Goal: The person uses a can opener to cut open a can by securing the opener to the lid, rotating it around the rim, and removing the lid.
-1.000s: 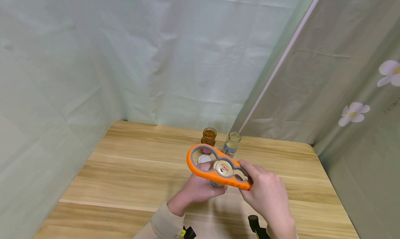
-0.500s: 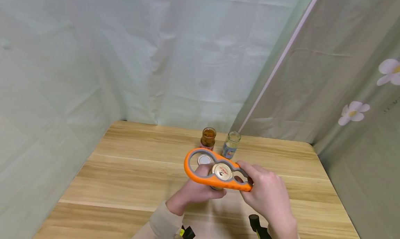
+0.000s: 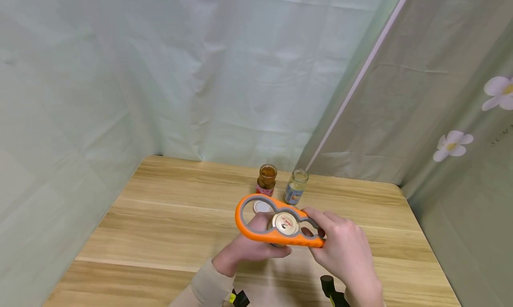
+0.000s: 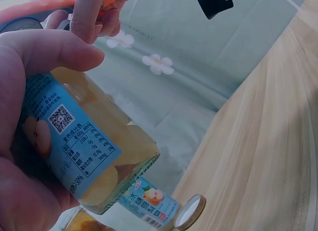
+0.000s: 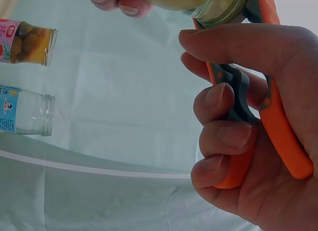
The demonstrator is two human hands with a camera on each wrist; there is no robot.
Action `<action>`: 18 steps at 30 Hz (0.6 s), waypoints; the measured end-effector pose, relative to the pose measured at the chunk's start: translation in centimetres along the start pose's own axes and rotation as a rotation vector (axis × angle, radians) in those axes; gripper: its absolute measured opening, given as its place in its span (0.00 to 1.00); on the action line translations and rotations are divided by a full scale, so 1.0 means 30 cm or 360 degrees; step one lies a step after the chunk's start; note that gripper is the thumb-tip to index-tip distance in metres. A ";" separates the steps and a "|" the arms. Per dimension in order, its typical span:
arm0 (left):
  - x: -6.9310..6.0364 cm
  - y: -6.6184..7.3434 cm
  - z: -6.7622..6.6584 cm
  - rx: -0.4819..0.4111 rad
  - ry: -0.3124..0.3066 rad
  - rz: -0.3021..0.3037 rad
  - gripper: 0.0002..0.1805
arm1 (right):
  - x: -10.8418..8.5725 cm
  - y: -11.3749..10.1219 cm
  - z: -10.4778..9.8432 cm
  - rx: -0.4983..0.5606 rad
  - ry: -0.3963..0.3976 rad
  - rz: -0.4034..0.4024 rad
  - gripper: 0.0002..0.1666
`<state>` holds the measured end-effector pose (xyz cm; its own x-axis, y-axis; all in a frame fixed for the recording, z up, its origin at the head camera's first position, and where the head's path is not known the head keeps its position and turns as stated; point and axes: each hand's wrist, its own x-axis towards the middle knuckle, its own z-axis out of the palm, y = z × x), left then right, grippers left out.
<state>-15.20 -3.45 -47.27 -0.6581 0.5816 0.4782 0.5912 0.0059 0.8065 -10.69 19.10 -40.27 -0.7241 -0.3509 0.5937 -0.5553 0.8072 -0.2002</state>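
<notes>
My left hand grips a glass jar with a blue label and pale fruit pieces inside. The jar's gold lid sits in the middle opening of an orange and grey jar opener. My right hand holds the opener by its handle end; in the right wrist view its fingers curl round both orange arms. Above the table, the opener's wide loop points left in the head view. The jar's body is mostly hidden there by the opener and left hand.
Behind the hands stand a lidless jar with brown contents and a pink label and a lidless clear jar with a blue label. A loose lid lies in front of them on the wooden table. Pale curtains hang behind.
The opener and held jar have sunk slightly toward me, the loop end moving down and a little left. Both hands keep their hold, and more of the jars behind shows.
</notes>
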 end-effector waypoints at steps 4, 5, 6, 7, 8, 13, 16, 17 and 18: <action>-0.002 0.000 0.003 -0.0085 0.0001 -0.0059 0.37 | -0.001 0.000 -0.005 -0.0003 0.0003 0.0001 0.27; -0.002 0.000 0.003 -0.0095 0.0004 -0.0053 0.38 | -0.001 -0.001 -0.005 -0.0006 0.0006 0.0001 0.27; -0.001 0.000 0.004 -0.0110 0.0001 -0.0026 0.39 | -0.002 -0.001 -0.006 -0.0006 0.0009 0.0001 0.28; 0.001 0.000 0.004 -0.0137 -0.0003 0.0009 0.39 | -0.002 -0.001 -0.006 -0.0007 0.0011 0.0000 0.28; 0.003 0.001 0.003 -0.0151 -0.0012 0.0050 0.39 | -0.002 -0.001 -0.006 -0.0009 0.0013 -0.0001 0.28; 0.010 -0.003 -0.002 -0.0252 -0.0076 0.0240 0.41 | -0.001 -0.002 -0.008 0.0003 0.0021 -0.0019 0.28; 0.012 -0.007 -0.003 -0.0316 -0.0123 0.0267 0.41 | -0.001 -0.002 -0.010 0.0013 0.0026 -0.0028 0.28; 0.012 -0.007 -0.004 -0.0322 -0.0130 0.0257 0.41 | -0.001 -0.002 -0.010 0.0019 0.0027 -0.0030 0.28; 0.011 -0.006 -0.005 -0.0323 -0.0134 0.0243 0.41 | -0.001 -0.002 -0.010 0.0023 0.0026 -0.0032 0.29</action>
<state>-15.61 -3.37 -47.21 -0.5225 0.6290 0.5757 0.5692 -0.2454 0.7847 -10.50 19.21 -40.05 -0.7062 -0.3589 0.6103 -0.5755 0.7931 -0.1996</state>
